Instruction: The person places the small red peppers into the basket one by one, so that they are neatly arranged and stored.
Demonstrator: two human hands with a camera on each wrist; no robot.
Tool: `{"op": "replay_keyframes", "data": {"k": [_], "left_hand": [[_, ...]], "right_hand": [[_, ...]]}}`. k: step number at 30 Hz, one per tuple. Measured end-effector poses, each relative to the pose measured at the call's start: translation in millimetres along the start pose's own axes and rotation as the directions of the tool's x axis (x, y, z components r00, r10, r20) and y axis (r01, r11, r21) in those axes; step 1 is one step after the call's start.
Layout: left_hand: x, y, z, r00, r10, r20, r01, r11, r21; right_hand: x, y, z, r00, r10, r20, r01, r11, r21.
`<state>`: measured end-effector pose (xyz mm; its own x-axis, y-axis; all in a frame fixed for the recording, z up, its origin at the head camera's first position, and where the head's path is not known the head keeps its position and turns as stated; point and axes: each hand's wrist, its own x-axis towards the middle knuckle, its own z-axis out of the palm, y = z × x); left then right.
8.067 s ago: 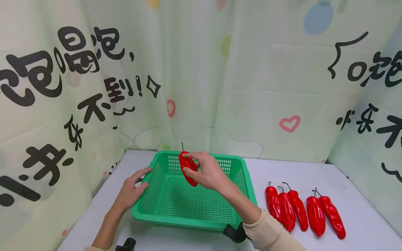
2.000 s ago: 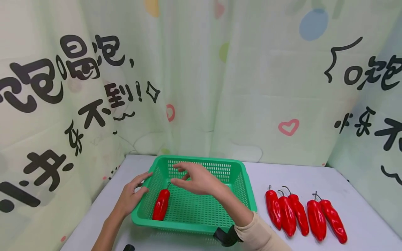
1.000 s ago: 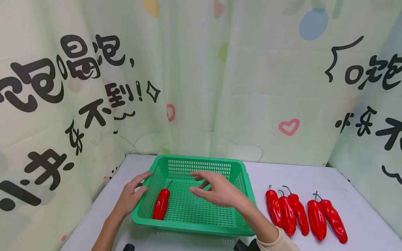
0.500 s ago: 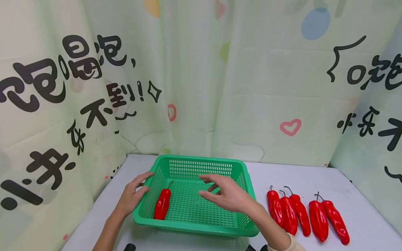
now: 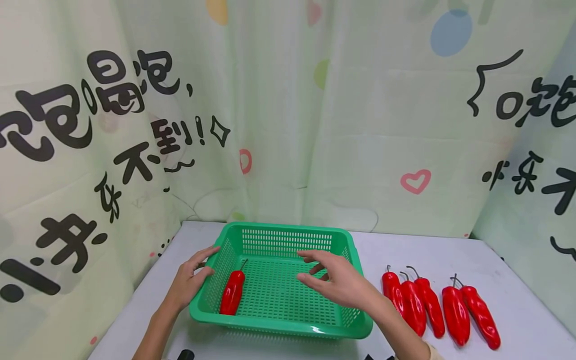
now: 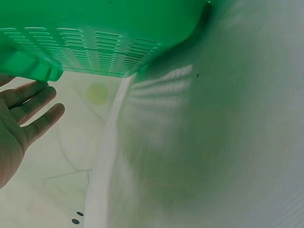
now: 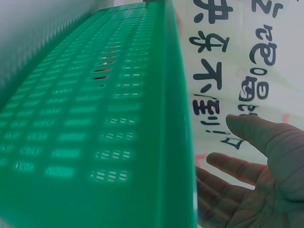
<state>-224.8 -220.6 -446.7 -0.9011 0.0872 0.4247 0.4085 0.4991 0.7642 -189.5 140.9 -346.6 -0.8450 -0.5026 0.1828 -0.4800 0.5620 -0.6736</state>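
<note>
A green plastic basket (image 5: 288, 327) with slotted walls stands on the table. One glossy red chili pepper (image 5: 232, 294), stem up, lies inside against its left side. My left hand (image 5: 191, 280) rests at the basket's left rim; its fingers (image 6: 40, 124) look straight in the left wrist view, beside the green wall. Over the right half of the basket is my right hand (image 5: 335, 280), thumb and fingers spread with nothing between them. In the right wrist view that hand (image 7: 256, 175) shows past the basket's wall, palm in sight and fingers parted.
Right of the basket, several red chili peppers (image 5: 456, 315) lie in a row on the white table (image 5: 387, 245), stems pointing away. A pale green curtain (image 5: 351, 125) with black lettering encloses the back and both sides.
Earlier my right hand held the chili pepper above the basket; now the pepper lies inside at the left. Since then the emptied right hand has drawn back rightward. The left hand stays put.
</note>
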Motion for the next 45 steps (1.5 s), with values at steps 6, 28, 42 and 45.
{"op": "replay_keyframes", "data": {"k": [6,28,42,45], "left_hand": [[0.1,-0.5,0.0,1.000,-0.007,0.007,0.007,1.000,0.002],[-0.2,-3.0,0.0,1.000,-0.008,0.014,0.008,1.000,-0.023],[0.0,-2.3,-0.8,1.000,-0.016,0.013,0.016,1.000,-0.018],[-0.2,-3.0,-0.6,1.000,-0.017,0.015,0.017,1.000,-0.020]], "right_hand": [[-5.9,5,-2,1.000,0.022,-0.020,-0.022,1.000,0.000],[-25.2,20,-20,0.989,0.075,-0.129,-0.080,0.996,-0.034],[-35.9,33,-35,0.977,0.120,-0.176,-0.132,0.990,-0.056],[-38.3,34,-37,0.976,0.126,-0.178,-0.139,0.989,-0.057]]}}
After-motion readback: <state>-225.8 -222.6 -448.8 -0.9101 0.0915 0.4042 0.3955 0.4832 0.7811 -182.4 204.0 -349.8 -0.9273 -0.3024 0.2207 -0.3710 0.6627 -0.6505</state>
